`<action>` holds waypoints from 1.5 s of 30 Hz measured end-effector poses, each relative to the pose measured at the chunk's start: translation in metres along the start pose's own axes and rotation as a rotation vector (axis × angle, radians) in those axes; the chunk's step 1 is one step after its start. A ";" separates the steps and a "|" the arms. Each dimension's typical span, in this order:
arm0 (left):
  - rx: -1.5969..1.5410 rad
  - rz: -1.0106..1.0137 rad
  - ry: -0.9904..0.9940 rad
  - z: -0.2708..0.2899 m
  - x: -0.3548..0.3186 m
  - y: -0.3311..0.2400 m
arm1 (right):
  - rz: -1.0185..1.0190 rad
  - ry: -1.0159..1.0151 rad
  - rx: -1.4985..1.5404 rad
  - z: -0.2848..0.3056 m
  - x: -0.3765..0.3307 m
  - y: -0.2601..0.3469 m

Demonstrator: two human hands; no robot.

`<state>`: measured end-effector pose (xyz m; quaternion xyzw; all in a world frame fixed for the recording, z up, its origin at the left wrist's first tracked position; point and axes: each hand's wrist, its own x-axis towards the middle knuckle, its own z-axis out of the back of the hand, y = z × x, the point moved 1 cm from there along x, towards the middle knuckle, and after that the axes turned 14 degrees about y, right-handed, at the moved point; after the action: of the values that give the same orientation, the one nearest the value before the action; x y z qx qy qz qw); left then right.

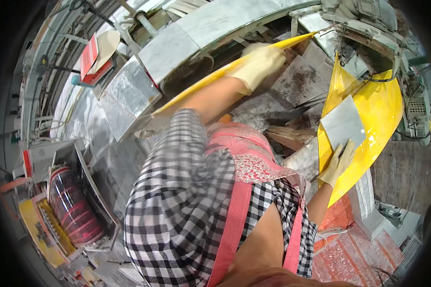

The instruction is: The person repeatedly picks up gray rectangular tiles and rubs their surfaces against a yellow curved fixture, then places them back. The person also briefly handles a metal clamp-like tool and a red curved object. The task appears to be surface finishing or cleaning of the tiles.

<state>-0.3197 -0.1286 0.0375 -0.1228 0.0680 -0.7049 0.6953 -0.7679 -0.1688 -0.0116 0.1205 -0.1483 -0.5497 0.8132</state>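
My left hand point(259, 66), in a cream glove, is smeared by motion. It reaches across a long, narrow yellow strip point(196, 91) running beside a pale stone ledge; its fingers are too blurred to show whether they grip anything. On the right, my gloved right hand point(339, 166) lies with fingers apart over the lower edge of a flat grey square tile point(345, 122). The tile rests against a glossy yellow sheet point(380, 112), which hangs slanted beside me.
Pale stone slabs point(170, 51) form a curved ledge ahead. Dusty boards point(301, 76) lie between my hands. A red box point(92, 62) is at the far left, above a machine with a dark pink roller point(76, 205). Orange-red sacking point(337, 215) sits below the yellow sheet.
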 end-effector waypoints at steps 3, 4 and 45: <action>0.079 0.394 -0.334 0.051 -0.106 0.145 | -0.091 0.036 0.111 0.013 -0.016 0.015; 0.042 0.486 -0.297 0.070 -0.145 0.189 | -0.029 0.037 0.060 0.017 -0.016 0.020; -1.164 0.550 0.129 -0.005 0.022 -0.023 | -0.148 -0.284 0.566 -0.008 0.029 0.017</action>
<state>-0.3429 -0.1500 0.0408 -0.4153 0.5099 -0.3549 0.6646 -0.7399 -0.1887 -0.0097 0.2744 -0.3981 -0.5558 0.6762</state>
